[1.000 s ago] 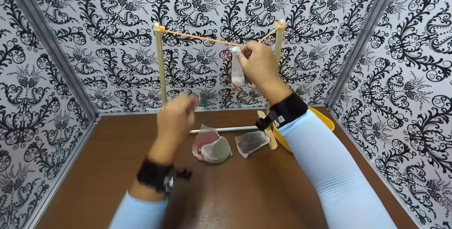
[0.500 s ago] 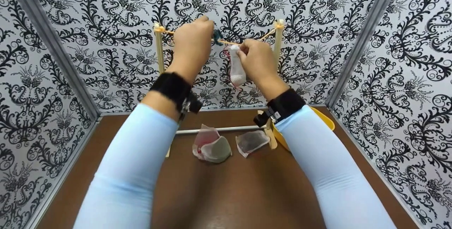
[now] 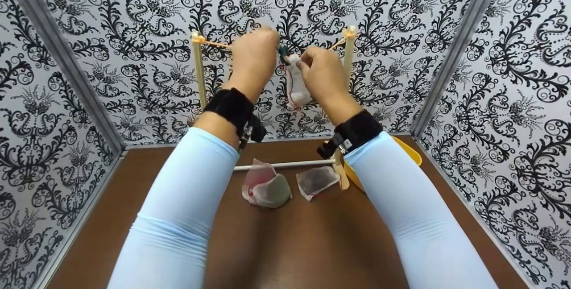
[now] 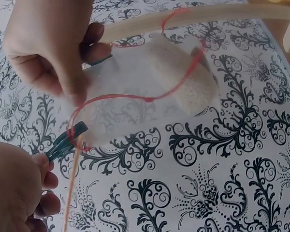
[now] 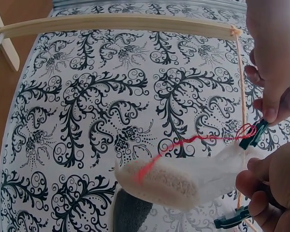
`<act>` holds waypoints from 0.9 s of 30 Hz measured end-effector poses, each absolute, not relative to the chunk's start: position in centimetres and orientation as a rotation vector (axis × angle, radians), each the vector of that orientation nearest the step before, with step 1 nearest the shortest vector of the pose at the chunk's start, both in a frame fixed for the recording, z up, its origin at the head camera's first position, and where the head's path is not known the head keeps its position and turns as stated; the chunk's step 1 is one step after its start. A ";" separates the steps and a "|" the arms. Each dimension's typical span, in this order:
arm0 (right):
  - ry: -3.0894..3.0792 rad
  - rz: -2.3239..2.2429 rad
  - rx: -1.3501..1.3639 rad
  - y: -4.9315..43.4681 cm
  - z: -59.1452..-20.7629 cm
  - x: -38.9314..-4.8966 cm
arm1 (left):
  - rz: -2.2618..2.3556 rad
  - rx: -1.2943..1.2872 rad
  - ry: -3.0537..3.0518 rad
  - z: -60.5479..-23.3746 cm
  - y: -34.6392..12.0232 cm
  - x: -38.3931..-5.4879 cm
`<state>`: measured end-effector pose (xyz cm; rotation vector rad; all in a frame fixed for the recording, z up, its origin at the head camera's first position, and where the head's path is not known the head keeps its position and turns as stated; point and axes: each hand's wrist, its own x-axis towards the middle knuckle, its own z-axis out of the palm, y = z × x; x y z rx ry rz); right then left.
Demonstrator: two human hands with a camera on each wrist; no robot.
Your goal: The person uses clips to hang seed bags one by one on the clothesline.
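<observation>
A sheer white drawstring bag with pale grainy contents hangs at the orange cord, its red string trailing along it. My left hand pinches a dark green clip at the bag's top, where the red string loops by the cord. My right hand pinches the bag's upper edge with thumb and fingers. Beside those fingers, a second green clip sits close to the cord. Something dark grey shows partly behind the bag.
Two wooden posts hold the cord's ends. On the brown table lie a sheer bag with greenish contents and one with dark contents. A white rod lies behind them. A yellow container stands right, partly behind my arm.
My left hand has risen from low over the table to the cord with the green clip, then moved right to the bag's top. My right hand has stayed at the bag.
</observation>
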<state>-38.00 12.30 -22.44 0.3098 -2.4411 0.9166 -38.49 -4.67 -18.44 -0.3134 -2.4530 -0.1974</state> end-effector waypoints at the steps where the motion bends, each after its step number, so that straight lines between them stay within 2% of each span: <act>1: -2.440 0.914 0.311 12.4 -22.5 -38.1 | -0.206 -0.325 -2.448 -18.6 -4.5 -38.5; 19: -2.463 0.771 0.296 12.5 -23.5 -38.3 | -0.173 -0.477 -2.537 -21.3 -5.1 -37.8; 23: -2.464 0.692 0.325 12.5 -24.3 -38.1 | -0.338 -0.501 -2.383 -23.5 -6.2 -36.3; 27: -2.467 0.624 0.346 12.7 -25.2 -38.1 | -0.492 -0.511 -2.219 -27.5 -7.6 -34.6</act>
